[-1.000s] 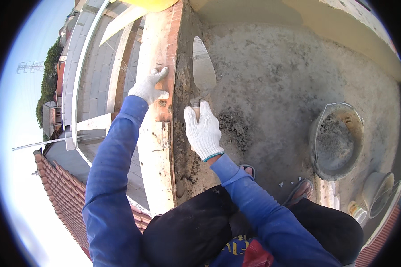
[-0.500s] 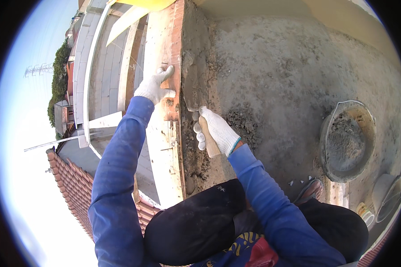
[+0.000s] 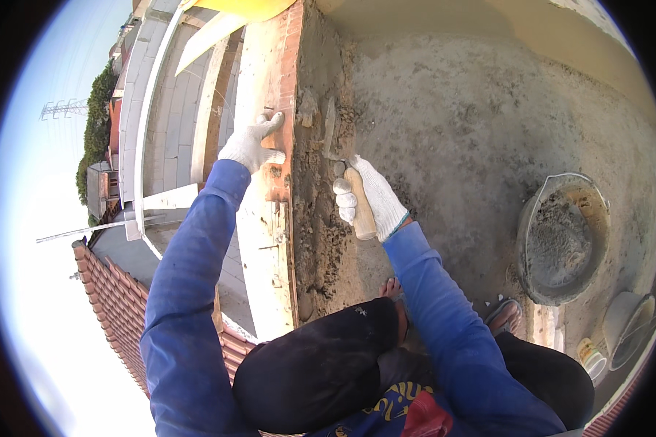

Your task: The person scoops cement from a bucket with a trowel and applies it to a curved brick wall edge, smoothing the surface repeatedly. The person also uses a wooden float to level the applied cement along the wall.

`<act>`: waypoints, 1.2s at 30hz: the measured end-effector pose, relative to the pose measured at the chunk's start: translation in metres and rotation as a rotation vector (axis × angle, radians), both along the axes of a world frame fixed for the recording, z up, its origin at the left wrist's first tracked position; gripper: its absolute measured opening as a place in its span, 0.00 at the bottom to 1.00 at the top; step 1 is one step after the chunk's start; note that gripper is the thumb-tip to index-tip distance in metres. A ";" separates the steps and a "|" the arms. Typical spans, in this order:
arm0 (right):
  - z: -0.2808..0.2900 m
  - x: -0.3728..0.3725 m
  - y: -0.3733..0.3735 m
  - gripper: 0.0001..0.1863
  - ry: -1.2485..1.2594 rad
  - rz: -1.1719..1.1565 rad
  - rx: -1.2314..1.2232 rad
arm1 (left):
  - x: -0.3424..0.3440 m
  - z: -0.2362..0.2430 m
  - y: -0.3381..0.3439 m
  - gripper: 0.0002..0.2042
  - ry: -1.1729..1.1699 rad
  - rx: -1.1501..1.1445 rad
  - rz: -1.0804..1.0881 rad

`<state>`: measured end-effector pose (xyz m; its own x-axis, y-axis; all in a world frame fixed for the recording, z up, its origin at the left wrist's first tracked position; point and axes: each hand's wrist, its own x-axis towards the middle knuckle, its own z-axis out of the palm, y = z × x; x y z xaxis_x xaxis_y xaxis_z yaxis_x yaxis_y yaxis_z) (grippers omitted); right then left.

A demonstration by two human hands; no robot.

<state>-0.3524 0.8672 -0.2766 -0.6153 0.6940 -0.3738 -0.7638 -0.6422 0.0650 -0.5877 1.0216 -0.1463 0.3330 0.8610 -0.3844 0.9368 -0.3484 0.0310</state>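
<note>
A trowel (image 3: 330, 131) is gripped by its wooden handle in the gloved right hand (image 3: 368, 197), its blade turned edge-on against wet mortar (image 3: 315, 218) packed along the right face of a brick course (image 3: 280, 109) — while the left hand (image 3: 249, 144) is pressed flat on the bricks' far-left side, holding nothing. Should the blade be pushed too hard, mortar could likely be scraped off and dropped, or a brick nudged out over the tiled roof (image 3: 116, 298) below — a mortar bucket (image 3: 561, 237) stands well apart to the right.
</note>
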 end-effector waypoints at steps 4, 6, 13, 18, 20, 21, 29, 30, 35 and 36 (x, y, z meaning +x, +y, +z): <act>0.030 -0.014 0.045 0.20 -0.167 0.055 0.134 | 0.002 -0.006 0.002 0.49 -0.019 0.009 -0.035; 0.039 -0.009 0.046 0.20 -0.259 0.143 0.178 | 0.013 -0.002 0.005 0.50 0.029 -0.040 0.040; 0.015 0.002 -0.022 0.24 -0.038 0.186 0.228 | -0.016 -0.008 -0.002 0.49 -0.038 0.032 0.006; -0.037 0.003 -0.007 0.24 -0.020 -0.002 0.003 | 0.003 -0.006 0.002 0.48 -0.035 0.009 -0.002; -0.019 -0.004 0.000 0.23 -0.144 0.113 0.119 | -0.001 -0.007 0.003 0.48 -0.020 0.023 -0.020; -0.005 -0.004 0.003 0.23 -0.207 0.169 0.177 | 0.000 -0.006 0.003 0.48 -0.006 0.018 -0.017; -0.032 0.002 -0.056 0.25 -0.110 0.231 0.280 | -0.004 -0.001 -0.002 0.47 0.033 0.026 0.005; -0.057 0.007 -0.063 0.25 0.002 0.249 0.272 | -0.004 -0.002 -0.001 0.47 0.019 0.039 -0.019; -0.039 -0.020 -0.050 0.25 -0.009 0.156 0.086 | 0.004 -0.008 0.005 0.49 0.028 0.000 0.045; -0.027 -0.025 -0.050 0.24 -0.029 0.178 0.121 | 0.002 -0.010 0.005 0.49 0.014 0.005 0.021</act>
